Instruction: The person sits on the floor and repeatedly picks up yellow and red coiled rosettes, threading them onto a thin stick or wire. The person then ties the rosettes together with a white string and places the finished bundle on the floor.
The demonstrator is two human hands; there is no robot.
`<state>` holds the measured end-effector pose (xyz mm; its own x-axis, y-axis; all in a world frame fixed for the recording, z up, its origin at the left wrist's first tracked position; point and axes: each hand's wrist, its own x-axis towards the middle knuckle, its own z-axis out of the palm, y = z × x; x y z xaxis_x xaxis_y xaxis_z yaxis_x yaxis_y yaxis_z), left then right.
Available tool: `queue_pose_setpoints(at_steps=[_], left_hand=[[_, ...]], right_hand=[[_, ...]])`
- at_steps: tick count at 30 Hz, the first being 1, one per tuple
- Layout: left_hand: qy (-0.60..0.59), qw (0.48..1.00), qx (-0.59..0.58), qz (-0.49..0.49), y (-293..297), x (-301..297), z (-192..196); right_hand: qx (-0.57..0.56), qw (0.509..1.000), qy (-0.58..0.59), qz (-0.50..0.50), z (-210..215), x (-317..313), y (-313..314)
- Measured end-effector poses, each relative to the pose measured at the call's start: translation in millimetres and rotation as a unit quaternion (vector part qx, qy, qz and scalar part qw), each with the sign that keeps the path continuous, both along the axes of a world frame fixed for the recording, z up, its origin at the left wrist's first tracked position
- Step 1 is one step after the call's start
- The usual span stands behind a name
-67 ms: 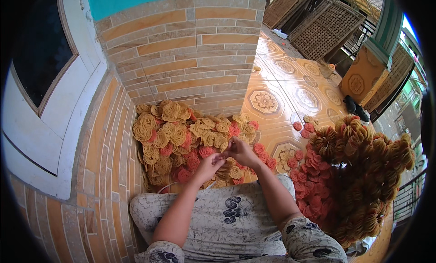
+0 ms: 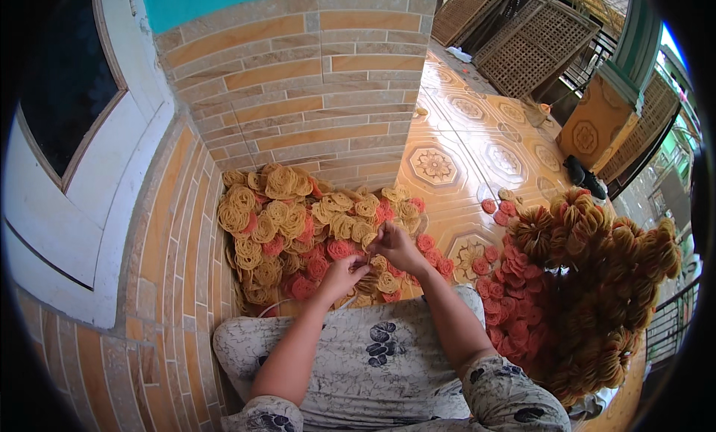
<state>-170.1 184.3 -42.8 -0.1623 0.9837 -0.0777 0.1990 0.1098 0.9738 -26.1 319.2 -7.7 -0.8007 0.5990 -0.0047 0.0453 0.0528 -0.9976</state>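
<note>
Both hands meet in front of my lap, above a heap of curly, noodle-like round discs. My left hand is closed, thumb and fingers pinched together. Just beyond it and slightly higher, my right hand is also closed in a pinch. Whatever sits between the fingertips is too small to make out. Yellow discs pile against the wall, mixed with pink discs. Below the fingertips a brownish bundle of discs shows in part. A thin white cord curves beside my left forearm.
To my right rises a large mass of bunched yellow-brown discs, beside a heap of pink discs. A tiled wall stands ahead, a white door at left. Woven racks lean far back; dark shoes lie by a pillar.
My right hand has shifted very slightly up and away from the left, widening the small space between the fingertips. The heaps look the same.
</note>
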Motion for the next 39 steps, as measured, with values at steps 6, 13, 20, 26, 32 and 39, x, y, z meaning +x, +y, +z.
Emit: queue_pose_setpoints(at_steps=[6,13,20,26,32,39], left_hand=[[0.086,0.995,-0.053,-0.023,-6,11,-2],[0.049,0.995,-0.026,0.084,2,3,-26],[0.116,0.978,-0.088,0.152,-1,-14,-22],[0.117,0.972,-0.168,0.113,-9,-21,-25],[0.137,0.959,-0.209,0.136,-16,-26,-20],[0.050,0.977,-0.151,0.141,-10,-29,-14]], right_hand=[[-0.049,0.998,0.038,-0.027,-5,6,16],[0.182,0.958,-0.191,-0.112,-34,-5,35],[0.416,0.869,-0.269,-0.011,-82,-25,19],[0.489,0.822,-0.293,-0.003,-90,-47,-10],[0.439,0.841,-0.305,-0.081,-92,-69,-14],[0.141,0.956,-0.230,-0.114,-87,-68,5]])
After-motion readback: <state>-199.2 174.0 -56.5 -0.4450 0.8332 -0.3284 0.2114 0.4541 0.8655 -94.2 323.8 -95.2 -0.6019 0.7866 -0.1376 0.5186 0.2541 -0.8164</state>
